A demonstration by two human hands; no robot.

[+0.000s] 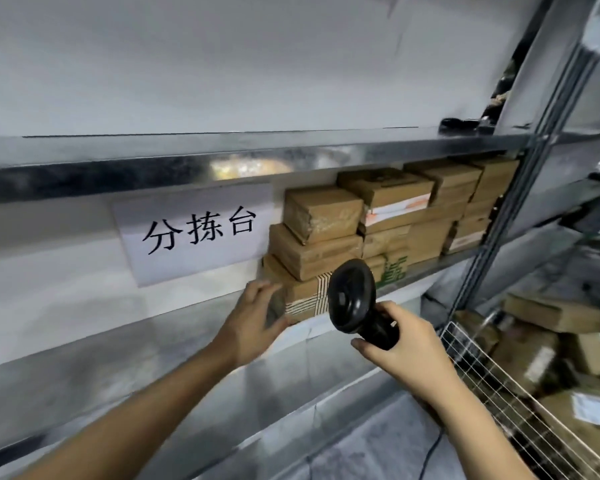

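My right hand [406,344] grips the handle of a black handheld barcode scanner [352,299], whose head points at the stacked cardboard boxes [323,216] on the metal shelf. My left hand [253,323] holds the left end of the bottom box [305,296], a brown carton with striped tape, fingers over its top and thumb below. The hand is blurred by motion. Two more brown boxes lie on top of that carton.
A white paper sign [194,233] with black characters hangs from the upper shelf edge [153,174]. More cartons fill the shelf to the right [458,202]. A wire cart [499,382] with parcels stands at lower right beside an upright metal post [520,188].
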